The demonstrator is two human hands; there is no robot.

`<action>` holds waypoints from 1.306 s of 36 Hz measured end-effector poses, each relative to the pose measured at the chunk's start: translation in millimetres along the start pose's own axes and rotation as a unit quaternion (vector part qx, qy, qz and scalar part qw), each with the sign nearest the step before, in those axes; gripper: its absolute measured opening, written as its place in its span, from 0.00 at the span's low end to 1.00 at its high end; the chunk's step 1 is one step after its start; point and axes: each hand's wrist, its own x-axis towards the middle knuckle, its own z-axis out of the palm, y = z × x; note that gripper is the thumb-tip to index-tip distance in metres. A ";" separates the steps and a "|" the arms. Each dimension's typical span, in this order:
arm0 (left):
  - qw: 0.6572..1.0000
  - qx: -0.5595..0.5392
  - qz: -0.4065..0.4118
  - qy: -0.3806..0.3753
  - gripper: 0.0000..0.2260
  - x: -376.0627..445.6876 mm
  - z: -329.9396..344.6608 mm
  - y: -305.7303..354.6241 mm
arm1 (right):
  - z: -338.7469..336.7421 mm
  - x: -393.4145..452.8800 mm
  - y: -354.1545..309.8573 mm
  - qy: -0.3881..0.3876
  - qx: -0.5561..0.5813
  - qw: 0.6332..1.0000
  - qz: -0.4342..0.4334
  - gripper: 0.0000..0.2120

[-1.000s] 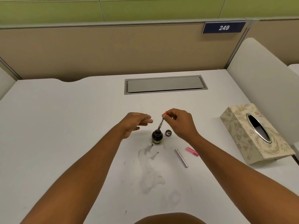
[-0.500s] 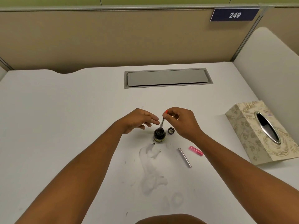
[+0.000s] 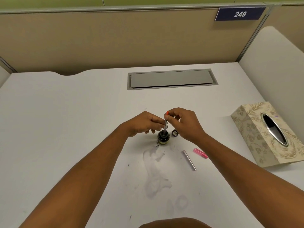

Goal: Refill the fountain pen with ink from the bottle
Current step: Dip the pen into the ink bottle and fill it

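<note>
A small dark ink bottle [image 3: 163, 137] stands open on the white desk [image 3: 65, 129]. The thin pen section [image 3: 165, 125], with an orange top end, stands nearly upright with its lower end in the bottle's mouth. My right hand [image 3: 185, 124] pinches its upper end. My left hand [image 3: 143, 123] has come up against the pen's shaft from the left, fingers at the shaft; whether they grip it is hard to tell. The bottle's cap [image 3: 175, 133] lies just right of the bottle. A silver pen barrel [image 3: 189, 160] and a pink pen part [image 3: 200, 153] lie nearer to me on the right.
Smeared grey ink stains [image 3: 154, 170] cover the desk in front of the bottle. A patterned tissue box [image 3: 269, 134] sits at the right edge. A grey cable hatch [image 3: 171, 79] lies at the back. Partition walls enclose the desk.
My left hand has moved right until its fingers reach the pen's shaft. My right hand has kept the pen in the bottle. The camera has come a little closer.
</note>
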 end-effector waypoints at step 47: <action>0.999 -0.046 0.015 -0.005 0.13 13.3 14.4 -14.1 | 9.7 -19.6 10.6 0.080 -0.078 0.990 -0.088 0.08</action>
